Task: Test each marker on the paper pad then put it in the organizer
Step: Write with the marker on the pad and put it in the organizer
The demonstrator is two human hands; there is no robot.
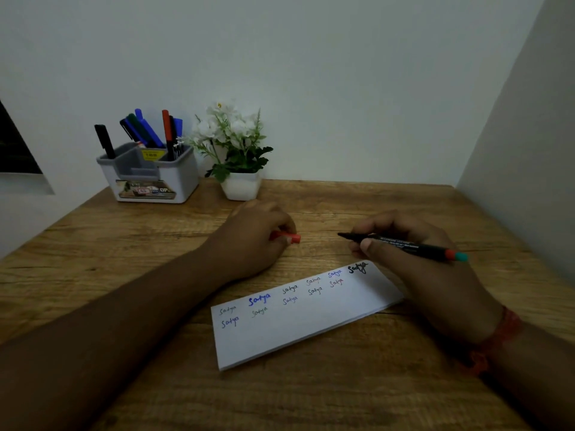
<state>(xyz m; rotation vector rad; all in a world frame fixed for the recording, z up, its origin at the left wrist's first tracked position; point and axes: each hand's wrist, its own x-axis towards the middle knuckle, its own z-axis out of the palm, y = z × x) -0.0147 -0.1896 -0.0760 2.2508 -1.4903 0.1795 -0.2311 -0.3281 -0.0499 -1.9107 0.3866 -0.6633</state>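
Note:
My right hand (413, 269) grips an uncapped black marker (404, 245) with a red and teal end, held level, its tip pointing left just above the far end of the paper pad. My left hand (252, 241) rests on the desk, closed on the marker's red cap (291, 237). The white paper pad (311, 331) lies at an angle between my arms and carries several written words in different colours. The grey and white organizer (155, 175) stands at the back left with several markers (146, 132) upright in it.
A white pot of artificial white flowers (236, 150) stands right of the organizer, just behind my left hand. Walls close the wooden desk (155, 353) at the back and right. A dark frame edge (15, 147) shows at far left.

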